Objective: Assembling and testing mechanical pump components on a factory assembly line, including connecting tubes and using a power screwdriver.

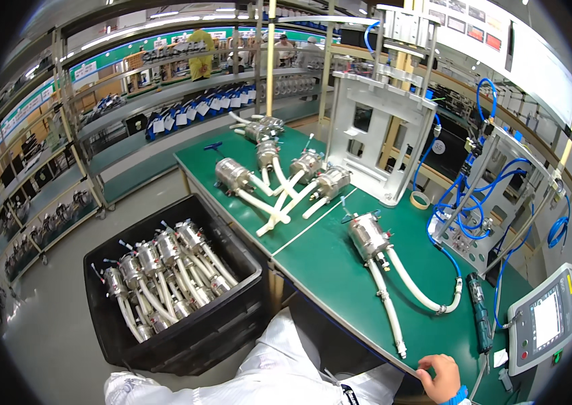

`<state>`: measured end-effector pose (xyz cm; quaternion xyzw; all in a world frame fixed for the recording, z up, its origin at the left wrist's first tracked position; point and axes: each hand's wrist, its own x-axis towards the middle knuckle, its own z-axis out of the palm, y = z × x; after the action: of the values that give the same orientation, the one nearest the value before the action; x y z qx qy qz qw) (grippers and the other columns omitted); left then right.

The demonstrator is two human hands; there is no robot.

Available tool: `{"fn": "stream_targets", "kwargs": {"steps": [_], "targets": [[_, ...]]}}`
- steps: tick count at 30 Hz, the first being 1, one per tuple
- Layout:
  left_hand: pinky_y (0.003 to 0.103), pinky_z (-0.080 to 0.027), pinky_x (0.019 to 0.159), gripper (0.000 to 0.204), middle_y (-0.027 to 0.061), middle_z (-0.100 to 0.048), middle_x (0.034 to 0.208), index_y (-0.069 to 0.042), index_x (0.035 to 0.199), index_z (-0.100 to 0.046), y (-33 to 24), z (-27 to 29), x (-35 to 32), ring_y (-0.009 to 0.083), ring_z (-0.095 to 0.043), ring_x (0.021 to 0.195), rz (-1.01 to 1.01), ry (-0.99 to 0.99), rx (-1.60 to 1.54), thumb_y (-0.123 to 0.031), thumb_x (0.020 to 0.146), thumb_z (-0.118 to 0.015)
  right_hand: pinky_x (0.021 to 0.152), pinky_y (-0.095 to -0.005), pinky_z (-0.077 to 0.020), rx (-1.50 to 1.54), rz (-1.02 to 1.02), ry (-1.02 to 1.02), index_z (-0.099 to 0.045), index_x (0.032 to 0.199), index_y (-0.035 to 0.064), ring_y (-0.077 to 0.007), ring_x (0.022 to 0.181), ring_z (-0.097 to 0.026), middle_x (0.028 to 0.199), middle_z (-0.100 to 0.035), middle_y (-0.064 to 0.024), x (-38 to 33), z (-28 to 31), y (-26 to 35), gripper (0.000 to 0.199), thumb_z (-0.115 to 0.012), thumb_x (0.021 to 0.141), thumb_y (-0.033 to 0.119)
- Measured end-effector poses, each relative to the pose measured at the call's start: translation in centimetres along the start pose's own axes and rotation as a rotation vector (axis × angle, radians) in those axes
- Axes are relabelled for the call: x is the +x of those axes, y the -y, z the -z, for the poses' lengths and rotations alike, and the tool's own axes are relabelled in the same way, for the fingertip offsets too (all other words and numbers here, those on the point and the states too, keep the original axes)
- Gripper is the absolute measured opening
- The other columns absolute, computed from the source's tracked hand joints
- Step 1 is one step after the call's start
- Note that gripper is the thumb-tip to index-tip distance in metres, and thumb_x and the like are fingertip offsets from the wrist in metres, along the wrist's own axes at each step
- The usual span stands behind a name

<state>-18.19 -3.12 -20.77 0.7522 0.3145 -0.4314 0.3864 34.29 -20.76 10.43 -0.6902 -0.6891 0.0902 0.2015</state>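
Note:
My right hand (440, 379), with a blue band at the wrist, rests at the near edge of the green table (326, 283). Its fingers are loosely curled, and nothing shows in them. Closest to it is the free end of a white hose (387, 307) running from a shiny metal canister (369, 237). A second white hose (411, 287) curves from that canister to a blue air tube (449, 260). Right of the hoses lies a dark green, pen-shaped power screwdriver (479, 314). A white sleeve (141, 390) shows at lower left; my left hand is out of view.
A black crate (184, 351) full of hosed canisters stands left of the table. More canisters (233, 175) lie at the table's far end. A metal frame fixture (380, 128), a tape roll (420, 200), tangled blue tubes (465, 209) and a screen unit (546, 320) occupy the right side.

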Motion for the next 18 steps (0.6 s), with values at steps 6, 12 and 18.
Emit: {"fn": "stream_targets", "kwargs": {"steps": [6,12,18], "targets": [[0.048,-0.052,0.083,0.03,0.0218,-0.071,0.102,-0.004,0.103,-0.07,-1.5,5.5,-2.2,0.0365,-0.069,0.095,-0.058,0.123,0.22,-0.027,0.093,-0.054,0.082,-0.0435,-0.0479,-0.161,-0.06,-0.149,-0.066,0.108,0.004,-0.036,0.091,-0.062,0.096,-0.067,-0.0153,-1.6,5.5,0.9,0.023,-0.071,0.086,0.012],[0.048,-0.052,0.082,0.029,0.0221,-0.071,0.101,-0.003,0.102,-0.07,-10.6,18.9,-7.1,0.036,-0.069,0.095,-0.253,-0.063,0.686,-0.026,0.093,-0.054,0.09,-0.0468,-0.0466,-0.275,0.103,-0.352,-0.064,0.109,0.0023,-0.0385,0.099,-0.061,0.104,-0.066,-0.0183,-0.3,8.8,2.9,0.027,-0.071,0.084,0.008],[0.033,-0.049,0.073,0.015,0.0072,-0.062,0.086,-0.002,0.091,-0.062,-24.5,33.1,-13.4,0.019,-0.059,0.079,-1.04,-0.55,0.002,-0.016,0.097,-0.062,0.091,-0.0443,-0.0457,-0.195,0.231,-0.43,-0.066,0.098,0.0063,-0.0329,0.098,-0.061,0.101,-0.067,-0.0108,4.0,9.0,-1.5,0.027,-0.077,0.075,0.016]]}}
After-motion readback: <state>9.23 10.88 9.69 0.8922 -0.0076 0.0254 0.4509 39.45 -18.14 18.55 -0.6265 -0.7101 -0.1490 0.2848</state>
